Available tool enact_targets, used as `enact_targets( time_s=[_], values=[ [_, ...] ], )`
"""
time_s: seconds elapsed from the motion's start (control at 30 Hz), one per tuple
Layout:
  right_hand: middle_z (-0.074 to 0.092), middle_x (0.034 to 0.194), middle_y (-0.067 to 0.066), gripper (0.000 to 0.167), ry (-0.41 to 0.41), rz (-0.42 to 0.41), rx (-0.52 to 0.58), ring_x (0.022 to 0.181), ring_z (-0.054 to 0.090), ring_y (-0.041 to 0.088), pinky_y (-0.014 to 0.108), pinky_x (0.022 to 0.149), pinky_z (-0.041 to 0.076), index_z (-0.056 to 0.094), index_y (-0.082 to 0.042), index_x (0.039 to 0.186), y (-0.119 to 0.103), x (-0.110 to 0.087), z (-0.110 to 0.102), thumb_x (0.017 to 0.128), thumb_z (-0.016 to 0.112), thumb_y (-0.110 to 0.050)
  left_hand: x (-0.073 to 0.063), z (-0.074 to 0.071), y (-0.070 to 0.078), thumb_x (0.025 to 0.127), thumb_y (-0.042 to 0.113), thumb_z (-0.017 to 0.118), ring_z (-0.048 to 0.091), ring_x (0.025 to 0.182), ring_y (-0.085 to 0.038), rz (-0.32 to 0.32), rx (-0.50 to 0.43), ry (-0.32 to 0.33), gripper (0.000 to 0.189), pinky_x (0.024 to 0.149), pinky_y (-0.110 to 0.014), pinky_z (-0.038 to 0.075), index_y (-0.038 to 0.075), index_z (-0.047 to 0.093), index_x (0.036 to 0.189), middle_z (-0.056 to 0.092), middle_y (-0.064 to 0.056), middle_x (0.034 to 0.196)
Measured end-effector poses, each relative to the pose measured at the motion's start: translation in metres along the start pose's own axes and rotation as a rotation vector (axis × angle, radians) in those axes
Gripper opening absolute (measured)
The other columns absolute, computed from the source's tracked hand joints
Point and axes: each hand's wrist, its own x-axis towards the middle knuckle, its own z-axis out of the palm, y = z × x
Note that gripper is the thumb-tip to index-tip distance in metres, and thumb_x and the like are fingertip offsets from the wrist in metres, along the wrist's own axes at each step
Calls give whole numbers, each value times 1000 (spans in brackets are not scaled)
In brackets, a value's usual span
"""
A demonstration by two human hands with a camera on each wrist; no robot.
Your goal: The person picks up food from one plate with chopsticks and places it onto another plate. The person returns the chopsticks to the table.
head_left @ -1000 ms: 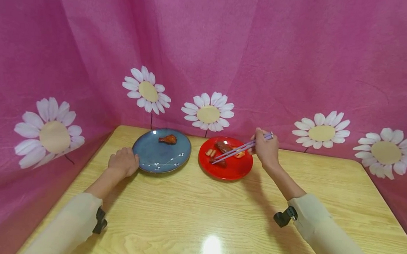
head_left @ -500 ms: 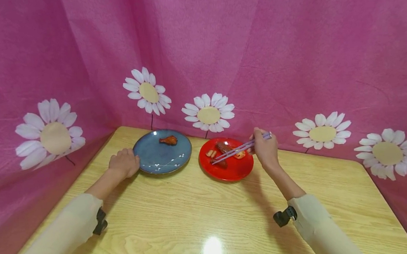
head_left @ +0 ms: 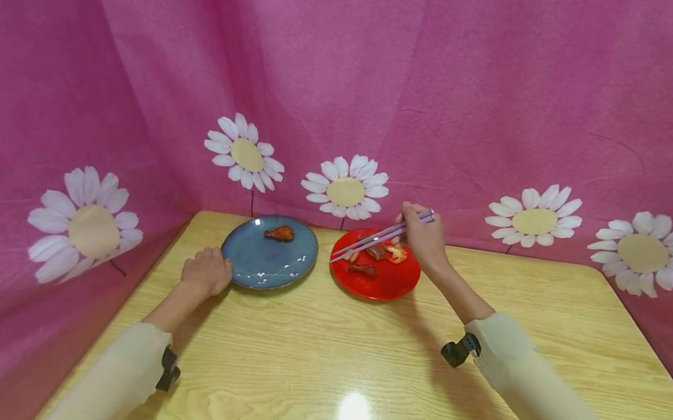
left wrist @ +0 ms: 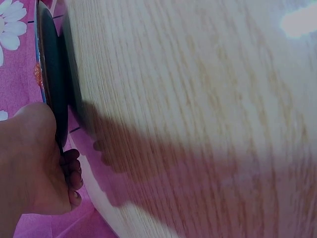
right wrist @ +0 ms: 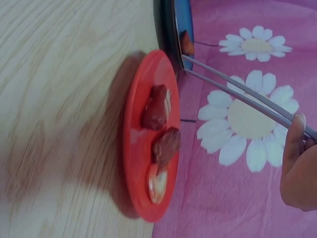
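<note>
Chopsticks (head_left: 392, 231) pinched in right hand (head_left: 427, 242), red plate (head_left: 386, 286) below; left hand (head_left: 207, 273) grips blue plate (head_left: 261, 256) rim.

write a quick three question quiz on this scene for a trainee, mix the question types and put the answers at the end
1. Multiple choice: what does the right hand hold?
a) a fork
b) chopsticks
c) a spoon

2. True or false: in the right wrist view, a piece of food is pinched between the chopstick tips.

3. Short answer: which plate does the left hand touch, and what lies on it?

Key
1. b
2. False: the tips stand apart with no food between them, and food pieces lie on the red plate.
3. The blue plate, with one brown drumstick-shaped piece on it.
</note>
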Motion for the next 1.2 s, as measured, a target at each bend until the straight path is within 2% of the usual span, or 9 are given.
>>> enact_targets(
  time_s=[0.17, 0.33, 0.5, 0.67, 0.83, 0.93, 1.1, 1.2],
  values=[
    [58, 55, 6, 40, -41, -22, 59, 43, 59, 11, 24, 42, 50, 54, 16, 83, -1, 3, 20, 105, 48, -17, -1, 1, -2, 104, 22, 31, 50, 109, -48, -6, -2, 0, 44, 89, -60, 42, -18, 47, 114, 51, -30, 106],
    [58, 56, 5, 35, -49, -45, 87, 43, 59, 12, 26, 42, 50, 57, 9, 80, -2, 6, 39, 104, 49, -15, 1, 2, -1, 104, 22, 31, 50, 109, -48, -6, -2, 15, 44, 89, -60, 42, -18, 47, 114, 51, -30, 108],
    [59, 55, 11, 37, -60, -43, 27, 42, 57, 11, 25, 39, 47, 58, 5, 81, -3, 7, 54, 105, 50, -22, 4, 5, 2, 104, 22, 31, 50, 109, -47, -3, 9, 15, 45, 89, -60, 42, -18, 47, 114, 51, -30, 108],
    [63, 62, 19, 38, -71, -73, -25, 45, 60, 14, 27, 43, 50, 60, 4, 83, -1, 12, 68, 105, 50, -25, 4, 5, 0, 104, 23, 31, 50, 110, -47, -8, 8, 14, 45, 90, -60, 41, -18, 47, 116, 51, -30, 109],
    [63, 61, 12, 35, -69, -109, -65, 51, 64, 24, 36, 51, 56, 62, 2, 82, 2, 16, 82, 104, 53, -24, 3, 4, 0, 104, 23, 32, 50, 111, -47, -19, 1, 21, 46, 90, -59, 41, -18, 47, 118, 52, -30, 111],
    [62, 59, 10, 35, -78, -135, -80, 50, 64, 23, 37, 51, 56, 63, 3, 81, 4, 17, 91, 104, 53, -22, 4, 5, -2, 104, 23, 32, 50, 110, -46, -23, 3, 21, 46, 90, -59, 42, -18, 47, 118, 52, -30, 110],
    [61, 60, 12, 36, -109, -138, -49, 48, 61, 16, 32, 50, 55, 62, 6, 83, 8, 19, 103, 104, 54, -22, 5, 6, -3, 104, 24, 32, 50, 109, -46, -30, 4, 22, 46, 89, -59, 42, -17, 47, 117, 52, -28, 109],
    [62, 61, 13, 37, -116, -138, -61, 49, 62, 16, 35, 52, 57, 63, 6, 84, 11, 20, 110, 104, 53, -23, 5, 6, -5, 104, 24, 33, 51, 108, -46, -33, -2, 30, 45, 89, -59, 42, -17, 48, 116, 52, -28, 109]
  ],
)
